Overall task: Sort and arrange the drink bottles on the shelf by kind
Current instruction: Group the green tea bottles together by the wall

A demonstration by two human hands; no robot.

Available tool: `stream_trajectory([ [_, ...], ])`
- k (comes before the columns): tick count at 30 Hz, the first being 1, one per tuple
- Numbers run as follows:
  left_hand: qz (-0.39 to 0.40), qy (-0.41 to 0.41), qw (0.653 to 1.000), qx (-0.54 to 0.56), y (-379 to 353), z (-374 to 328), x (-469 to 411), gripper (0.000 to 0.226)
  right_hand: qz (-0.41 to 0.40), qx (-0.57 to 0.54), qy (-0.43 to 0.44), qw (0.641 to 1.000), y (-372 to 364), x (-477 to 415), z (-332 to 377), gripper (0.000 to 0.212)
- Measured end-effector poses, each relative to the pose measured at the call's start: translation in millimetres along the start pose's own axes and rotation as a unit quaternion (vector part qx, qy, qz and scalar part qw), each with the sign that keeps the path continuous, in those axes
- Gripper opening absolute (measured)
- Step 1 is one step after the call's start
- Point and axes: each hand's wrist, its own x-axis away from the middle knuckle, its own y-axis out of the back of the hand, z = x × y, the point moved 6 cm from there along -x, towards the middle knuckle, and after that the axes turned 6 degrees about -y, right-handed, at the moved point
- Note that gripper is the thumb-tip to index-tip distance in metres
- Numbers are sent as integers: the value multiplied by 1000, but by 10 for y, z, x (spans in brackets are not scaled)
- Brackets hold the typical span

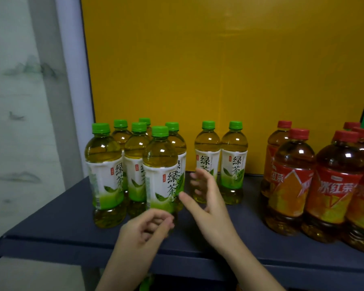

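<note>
We see green tea bottles (160, 171) with bright green caps (160, 131). The drink inside is yellow-green. Their white labels (114, 177) turn green at the bottom, and they have dark letters, green leaves and a tiny red mark. The red tea bottles (336, 185) have red caps (346, 136) and dark brown drink. Their red labels (290, 185) have orange patches and white letters. The shelf (51, 227) is dark blue. The board (219, 70) behind is yellow. The wall (19, 143) is pale grey-green with dark smudgy marks.
</note>
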Motion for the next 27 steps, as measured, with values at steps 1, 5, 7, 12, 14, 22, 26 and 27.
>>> stream_trajectory([
  [1,-24,-8,1000,-6,124,-3,26,14,23,-3,-3,1000,-106,-2,13,61],
  [5,-84,-6,995,-46,502,130,54,17,88,1,-41,995,-459,1,-2,83],
  [7,-100,-1,994,-51,594,194,54,20,77,21,-48,996,-557,-11,-66,89],
  [12,-99,-27,992,-68,491,160,17,15,42,51,-49,997,-512,-76,-135,73],
  [14,-79,-41,993,-75,367,153,-39,15,18,64,-36,997,-374,-62,-116,72],
  [22,-50,-73,988,-125,-165,296,-371,66,-77,97,-45,991,344,30,-248,81],
  [26,-47,-64,987,-139,-381,316,-501,89,-119,117,-59,984,662,33,-355,84],
  [27,-50,-60,987,-143,-414,313,-533,91,-125,123,-62,982,726,31,-375,87],
])
